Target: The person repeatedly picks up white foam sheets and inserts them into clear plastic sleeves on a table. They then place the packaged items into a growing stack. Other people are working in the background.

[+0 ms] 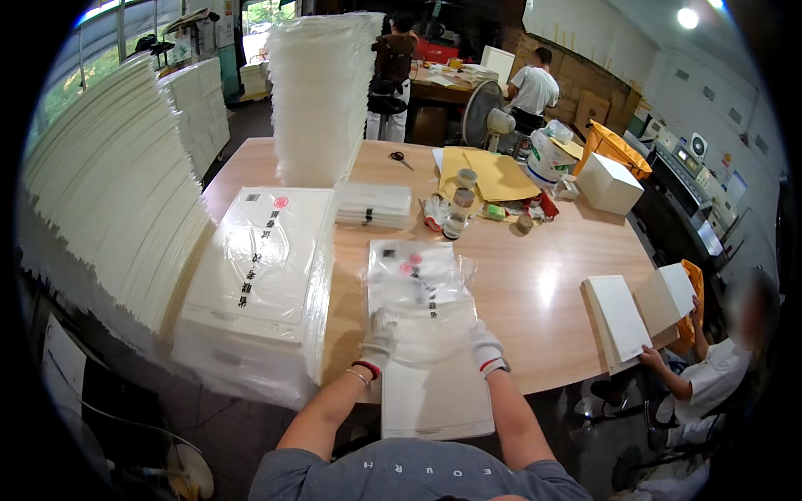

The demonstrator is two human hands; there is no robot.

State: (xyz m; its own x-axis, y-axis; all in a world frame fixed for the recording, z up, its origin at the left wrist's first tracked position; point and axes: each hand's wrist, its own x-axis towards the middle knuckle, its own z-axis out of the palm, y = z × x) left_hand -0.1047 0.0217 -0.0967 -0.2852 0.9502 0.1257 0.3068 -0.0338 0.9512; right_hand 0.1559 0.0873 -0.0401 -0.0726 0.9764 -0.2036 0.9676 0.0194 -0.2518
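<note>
At the table's front edge, a white paper stack [434, 392] lies partly inside a clear printed plastic bag [409, 275], its near end sticking out toward me. My left hand [381, 341], in a white glove with a red cuff, grips the left side of stack and bag. Opposite it, my right hand [487, 346], gloved likewise, holds the right side. Both sets of fingers are partly hidden by plastic and paper. Left of my hands rises a tall pile of filled printed bags [259, 250]. Beyond the left hand sits a smaller pile of folded plastic bags [374, 205].
Tall white stacks [100, 192] stand at left, another [322, 92] at the far edge. Scissors [401, 159], yellow envelopes [489, 174], a clear bottle [458, 213] and a white bucket [549, 159] are on the table [535, 334]. At right, a co-worker [718, 367] handles paper blocks.
</note>
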